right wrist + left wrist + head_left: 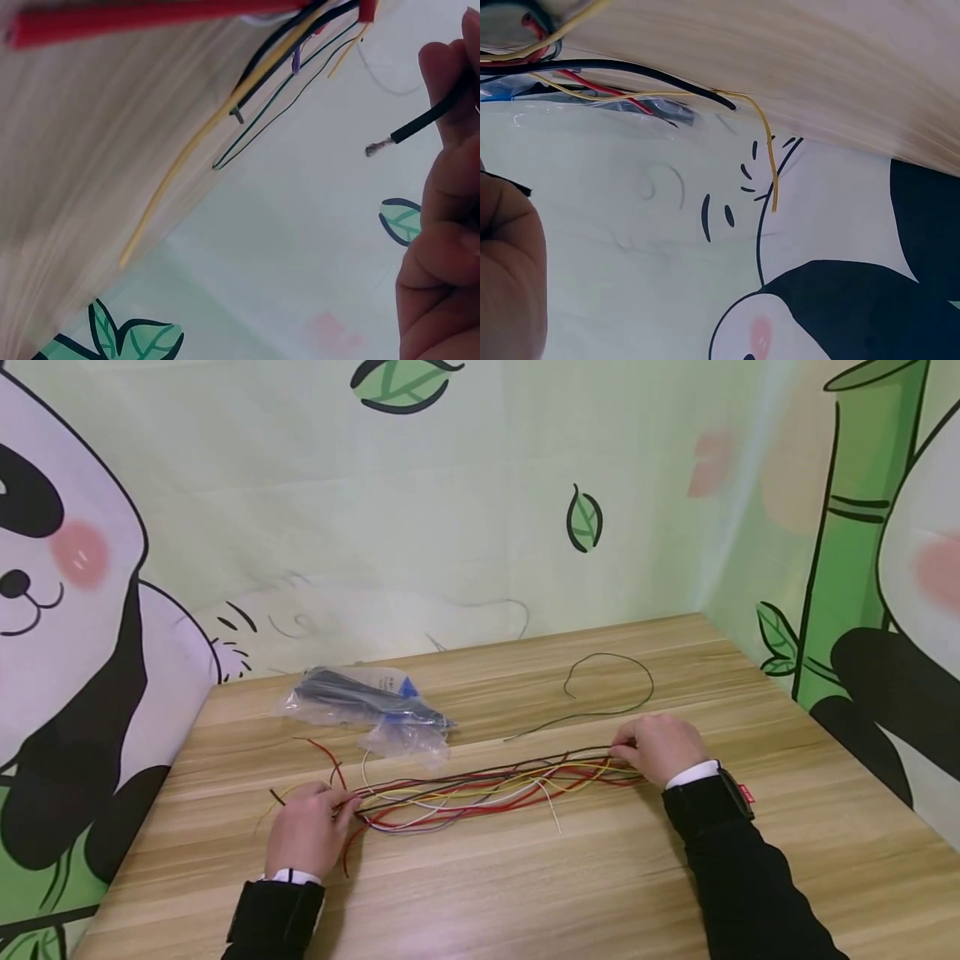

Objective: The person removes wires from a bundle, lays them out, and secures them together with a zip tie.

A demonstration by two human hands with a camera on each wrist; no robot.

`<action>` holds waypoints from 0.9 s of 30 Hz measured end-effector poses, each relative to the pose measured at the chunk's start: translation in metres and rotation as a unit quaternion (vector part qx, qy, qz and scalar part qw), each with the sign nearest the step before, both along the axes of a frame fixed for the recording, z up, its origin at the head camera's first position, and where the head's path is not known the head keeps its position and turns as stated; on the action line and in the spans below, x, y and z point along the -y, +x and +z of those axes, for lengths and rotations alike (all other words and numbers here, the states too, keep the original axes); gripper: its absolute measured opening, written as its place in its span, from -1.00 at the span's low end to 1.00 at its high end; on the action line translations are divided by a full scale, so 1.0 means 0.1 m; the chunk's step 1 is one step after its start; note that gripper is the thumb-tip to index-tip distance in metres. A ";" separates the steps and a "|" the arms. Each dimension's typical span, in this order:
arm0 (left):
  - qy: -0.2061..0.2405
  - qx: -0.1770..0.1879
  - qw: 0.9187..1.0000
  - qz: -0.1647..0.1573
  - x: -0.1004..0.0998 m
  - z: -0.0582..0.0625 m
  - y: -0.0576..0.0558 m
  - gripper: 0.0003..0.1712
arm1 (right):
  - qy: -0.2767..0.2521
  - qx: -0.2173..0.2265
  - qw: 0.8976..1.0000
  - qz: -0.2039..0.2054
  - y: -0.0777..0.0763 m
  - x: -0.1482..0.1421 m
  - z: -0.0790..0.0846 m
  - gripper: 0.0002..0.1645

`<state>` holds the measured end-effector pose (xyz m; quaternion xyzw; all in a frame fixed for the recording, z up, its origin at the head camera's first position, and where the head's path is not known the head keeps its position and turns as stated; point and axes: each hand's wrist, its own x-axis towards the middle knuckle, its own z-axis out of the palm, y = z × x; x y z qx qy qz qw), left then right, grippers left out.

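A black wire [555, 755] stretches between my two hands, above a loose bundle of red, yellow, white, purple and black wires [480, 811] that runs sideways across the table. My left hand [303, 831] pinches the wire's left end between thumb and fingers; a short black tip [510, 182] sticks out there in the left wrist view. At the right end my right hand [663, 747] pinches the same wire. Its bare stranded end [379, 147] pokes past the fingers in the right wrist view. Several wire ends fan out around the left hand.
Behind the bundle lies a clear plastic bag [397, 739] with dark long pieces inside. A single thin dark green wire [651, 689] curls on the wooden table [540, 893] at the back right. Printed cloth walls [480, 527] stand along the back and sides.
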<state>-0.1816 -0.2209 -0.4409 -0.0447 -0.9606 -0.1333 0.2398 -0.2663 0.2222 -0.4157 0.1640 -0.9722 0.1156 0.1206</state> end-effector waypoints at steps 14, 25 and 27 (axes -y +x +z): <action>0.033 0.050 0.995 0.081 -0.02 0.07 0.03 -0.87 | -0.005 0.042 0.999 0.007 -0.02 -0.02 -0.04 -0.90; 0.021 0.041 0.996 0.072 -0.02 0.03 0.03 -0.93 | -0.014 0.061 0.998 0.000 -0.03 -0.05 -0.06 -0.92; 0.017 0.046 0.996 0.072 -0.02 0.03 0.03 -0.92 | -0.011 0.074 0.997 -0.001 -0.03 -0.05 -0.06 -0.92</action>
